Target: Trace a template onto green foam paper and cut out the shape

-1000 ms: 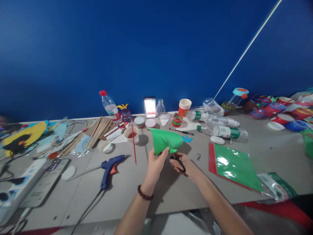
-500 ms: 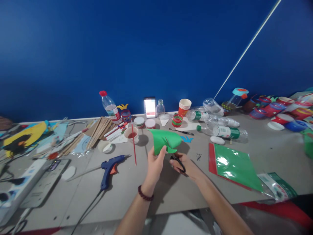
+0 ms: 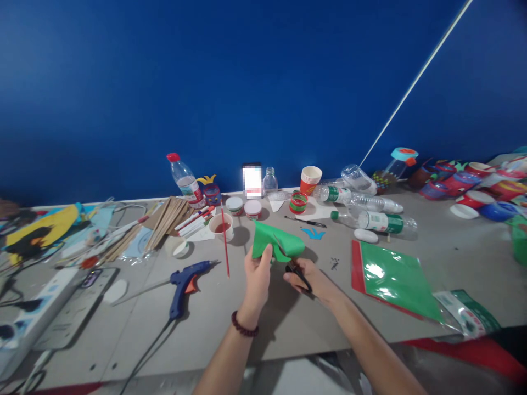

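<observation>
My left hand [image 3: 258,270] pinches the near left edge of a bent green sheet [image 3: 263,237], thumb on top. My right hand [image 3: 309,278] is closed round the black handles of a pair of scissors [image 3: 302,278]. The scissor blades are hidden by the sheet, at its near right side. A cut strip of the sheet curls between the hands. Behind it on the table lies a blue zigzag cut-out [image 3: 313,234], and a black pen [image 3: 312,223] lies further back.
Left of my hands are a blue glue gun [image 3: 185,284], a paper cup with reddish liquid [image 3: 221,226] and a red stick [image 3: 226,247]. To the right lie plastic bottles [image 3: 382,221] and a packet of green sheets [image 3: 399,277]. A power strip [image 3: 45,310] is at far left.
The green sheet has shifted slightly left and tipped, its cut strip standing more apart. My left hand has moved a little left with it. The blue cut-out shows more fully.
</observation>
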